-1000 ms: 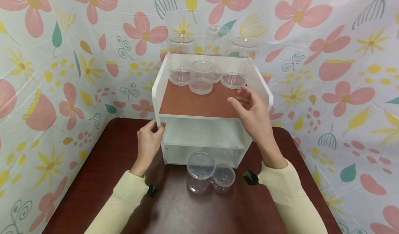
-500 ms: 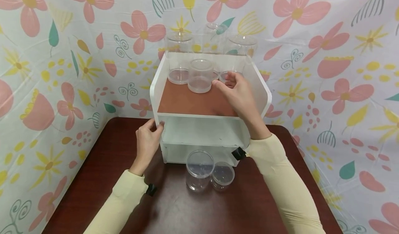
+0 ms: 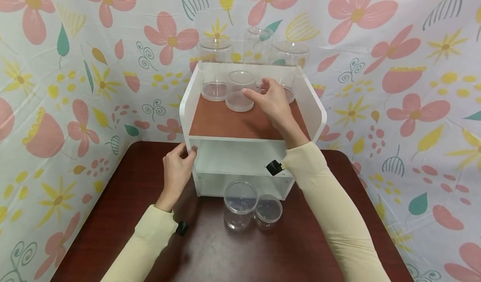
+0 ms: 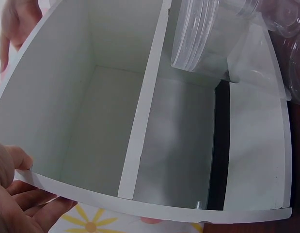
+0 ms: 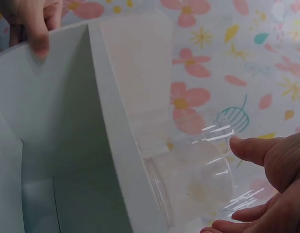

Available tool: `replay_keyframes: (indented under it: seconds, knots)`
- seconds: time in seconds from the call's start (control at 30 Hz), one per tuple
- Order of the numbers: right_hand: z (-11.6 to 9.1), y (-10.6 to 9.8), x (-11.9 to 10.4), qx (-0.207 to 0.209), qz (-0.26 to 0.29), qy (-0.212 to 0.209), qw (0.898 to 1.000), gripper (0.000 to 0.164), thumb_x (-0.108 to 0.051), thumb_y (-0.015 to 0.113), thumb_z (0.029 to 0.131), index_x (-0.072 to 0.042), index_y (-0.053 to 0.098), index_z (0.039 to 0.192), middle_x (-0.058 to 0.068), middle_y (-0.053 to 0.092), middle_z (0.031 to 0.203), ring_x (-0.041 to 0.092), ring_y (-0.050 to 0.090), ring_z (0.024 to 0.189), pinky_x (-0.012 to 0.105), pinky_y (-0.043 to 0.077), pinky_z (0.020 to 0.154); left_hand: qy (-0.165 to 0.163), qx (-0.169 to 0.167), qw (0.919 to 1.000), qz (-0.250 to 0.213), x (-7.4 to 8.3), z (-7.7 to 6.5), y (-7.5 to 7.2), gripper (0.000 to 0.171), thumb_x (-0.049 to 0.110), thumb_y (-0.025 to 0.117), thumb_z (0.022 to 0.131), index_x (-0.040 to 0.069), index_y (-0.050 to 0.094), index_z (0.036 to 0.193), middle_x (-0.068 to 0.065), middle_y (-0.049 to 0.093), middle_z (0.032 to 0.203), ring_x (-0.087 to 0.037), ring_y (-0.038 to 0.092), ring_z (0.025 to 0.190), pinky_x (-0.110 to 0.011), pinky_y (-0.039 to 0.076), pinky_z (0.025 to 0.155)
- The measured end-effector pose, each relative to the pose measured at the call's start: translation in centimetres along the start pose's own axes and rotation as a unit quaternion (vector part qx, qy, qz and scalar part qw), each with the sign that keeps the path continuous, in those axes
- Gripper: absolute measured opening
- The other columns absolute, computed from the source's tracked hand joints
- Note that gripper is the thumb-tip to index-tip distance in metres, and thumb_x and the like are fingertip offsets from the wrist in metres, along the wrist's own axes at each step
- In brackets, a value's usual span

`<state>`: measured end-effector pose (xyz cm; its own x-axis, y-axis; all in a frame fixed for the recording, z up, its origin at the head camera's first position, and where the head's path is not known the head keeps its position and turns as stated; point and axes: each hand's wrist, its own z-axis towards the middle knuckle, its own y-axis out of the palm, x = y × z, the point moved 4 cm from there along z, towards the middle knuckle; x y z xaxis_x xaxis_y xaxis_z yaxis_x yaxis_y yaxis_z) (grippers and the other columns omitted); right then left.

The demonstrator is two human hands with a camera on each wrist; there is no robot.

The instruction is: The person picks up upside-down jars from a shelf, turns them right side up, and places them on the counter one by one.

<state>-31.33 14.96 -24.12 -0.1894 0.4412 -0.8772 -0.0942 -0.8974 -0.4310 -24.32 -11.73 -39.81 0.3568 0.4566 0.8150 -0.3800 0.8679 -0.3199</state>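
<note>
Head view: in the last sec or so, your R grip (image 3: 272,100) moved left from the right side of the top shelf (image 3: 219,125) to just beside the small jar (image 3: 236,96), thumb overlapping its side. It was open, thumb & fingers apart; couldn't tell re contact. The small jar itself hadn't shifted: upright on the shelf, in front of the 3 taller jars (image 3: 215,71). Your L grip (image 3: 178,165) didn't budge, pinching the left edge of the shelf unit (image 3: 240,157). Down on the counter (image 3: 124,198), the 2 front jars (image 3: 239,209) stayed put too. For the job, the change prob. meant you'd got within reach of the small jar, w/ no firm hold yet.

L wrist view: your L grip had its thumb inside that edge & fingers outside, so the shelf unit was prob. braced. R grip showed only partly, top-left corner; couldn't make out the small jar there.

R wrist view: your R grip's thumb & fingers stood apart near the small jar's upper end, not closed on it. Clear walls + glare made contact hard to call. L grip showed top left.
</note>
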Motion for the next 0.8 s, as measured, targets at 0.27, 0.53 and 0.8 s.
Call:
replay_keyframes:
  seconds: [0.27, 0.53, 0.8]
  knots:
    - [1.8, 0.6, -0.2, -0.006, 0.003, 0.019, 1.0, 0.093, -0.033, 0.081, 0.09, 0.002, 0.031, 0.159, 0.02, 0.041, 0.159, 0.027, 0.046, 0.142, 0.038, 0.04, 0.114, 0.0, 0.0, 1.0, 0.002, 0.1, 0.0, 0.0, 0.021, 0.017, 0.071, 0.099, 0.002, 0.077, 0.113, -0.011, 0.077, 0.089, -0.022, 0.063, 0.068, -0.023, 0.042, 0.053]
    - [2.7, 1.8, -0.5, -0.005, 0.037, -0.016, 0.999, 0.052, -0.024, 0.084, 0.086, 0.002, 0.058, 0.123, 0.012, 0.066, 0.111, 0.024, 0.06, 0.095, 0.032, 0.05, 0.086, -0.004, 0.0, 1.0, 0.002, 0.1, 0.0, 0.0, 0.021, 0.017, 0.071, 0.099, 0.003, 0.077, 0.114, -0.012, 0.077, 0.09, -0.022, 0.064, 0.07, -0.024, 0.043, 0.055]
    - [3.0, 2.2, -0.4, 0.006, 0.025, -0.004, 1.0, 0.062, -0.026, 0.086, 0.085, 0.002, 0.053, 0.129, 0.01, 0.061, 0.114, 0.022, 0.058, 0.098, 0.031, 0.05, 0.086, -0.003, 0.001, 1.0, 0.005, 0.2, 0.0, 0.0, 0.021, 0.016, 0.071, 0.099, 0.002, 0.077, 0.114, -0.012, 0.077, 0.089, -0.023, 0.062, 0.069, -0.025, 0.043, 0.054]
